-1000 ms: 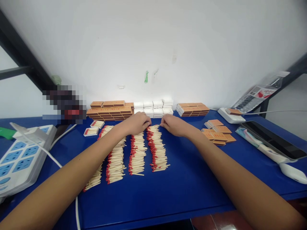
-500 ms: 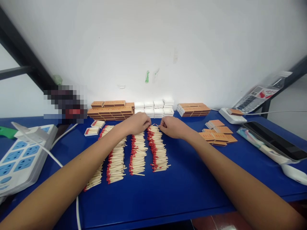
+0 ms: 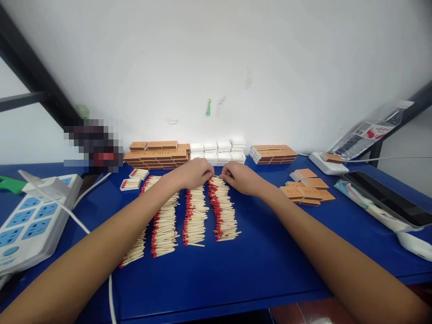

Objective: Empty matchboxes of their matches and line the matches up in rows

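Note:
Red-tipped matchsticks [image 3: 225, 213] lie in a long row on the blue table, heads to the left. At its far end, my left hand [image 3: 200, 173] is closed in a pinch by the heads; what sits between its fingertips is hidden. Facing it, my right hand [image 3: 238, 177] pinches at the plain ends of the top matchsticks, its fingertips a short gap from the left ones. More matchstick rows [image 3: 195, 218] run alongside to the left, partly covered by my left forearm. Two filled matchbox trays [image 3: 131, 184] stand beyond that forearm.
Brown matchboxes [image 3: 157, 155], white inner trays [image 3: 218, 157] and further matchboxes [image 3: 275, 155] are stacked along the wall. Loose matchbox sleeves [image 3: 305, 191] lie right, near a phone [image 3: 391, 198]. A power strip [image 3: 37, 220] and white cable [image 3: 110, 297] occupy the left.
My right hand has shifted slightly left and up, closer to my left hand, over the end of the row. The left hand stays nearly in place.

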### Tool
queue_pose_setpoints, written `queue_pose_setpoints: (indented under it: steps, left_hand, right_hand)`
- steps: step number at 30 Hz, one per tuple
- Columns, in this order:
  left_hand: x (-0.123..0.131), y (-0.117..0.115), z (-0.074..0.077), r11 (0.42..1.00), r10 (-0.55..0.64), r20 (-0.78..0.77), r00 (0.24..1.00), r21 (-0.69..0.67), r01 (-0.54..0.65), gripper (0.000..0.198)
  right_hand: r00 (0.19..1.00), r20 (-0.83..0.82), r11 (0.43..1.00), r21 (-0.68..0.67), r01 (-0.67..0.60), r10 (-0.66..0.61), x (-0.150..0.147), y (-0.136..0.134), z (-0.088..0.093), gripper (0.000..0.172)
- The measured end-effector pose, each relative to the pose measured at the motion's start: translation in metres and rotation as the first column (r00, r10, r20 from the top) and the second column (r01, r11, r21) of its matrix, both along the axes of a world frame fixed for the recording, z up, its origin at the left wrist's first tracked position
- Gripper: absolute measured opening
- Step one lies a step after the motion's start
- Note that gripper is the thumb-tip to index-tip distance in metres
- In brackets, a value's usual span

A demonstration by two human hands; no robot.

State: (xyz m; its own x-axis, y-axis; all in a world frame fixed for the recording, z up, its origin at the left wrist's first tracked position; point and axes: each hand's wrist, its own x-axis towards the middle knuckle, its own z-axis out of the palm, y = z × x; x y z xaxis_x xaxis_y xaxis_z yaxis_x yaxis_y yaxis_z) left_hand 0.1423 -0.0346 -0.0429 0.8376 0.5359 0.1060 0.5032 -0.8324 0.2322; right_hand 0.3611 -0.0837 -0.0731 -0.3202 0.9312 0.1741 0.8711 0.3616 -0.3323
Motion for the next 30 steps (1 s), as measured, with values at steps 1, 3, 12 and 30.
queue_pose_setpoints:
  steps: [1, 3, 12, 30]
  left_hand:
    - [-0.0002, -0.0006, 0.0011, 1.000, 0.006, -0.008, 1.000, -0.006, -0.006, 0.025]
    - [-0.0005, -0.0023, 0.0040, 0.999, 0.024, -0.027, 0.999, -0.022, -0.025, 0.026]
    - [-0.0017, -0.0030, 0.0079, 0.994, 0.091, -0.057, 0.994, -0.058, -0.094, 0.031]
    - [-0.0025, 0.0011, 0.0026, 0.991, 0.114, -0.029, 0.993, -0.066, -0.116, 0.031]
  right_hand:
    - [1.000, -0.004, 1.000, -0.003, -0.005, 0.005, -0.0005, -0.0002, -0.0002, 0.014]
    - [1.000, -0.010, 1.000, -0.006, -0.013, 0.013, -0.0005, -0.0001, -0.0006, 0.015]
    - [1.000, -0.020, 1.000, 0.004, -0.018, 0.018, 0.0011, 0.0024, -0.0051, 0.013]
    - [1.000, 0.024, 0.999, 0.035, 0.002, -0.003, 0.0031, 0.0052, -0.0062, 0.013]
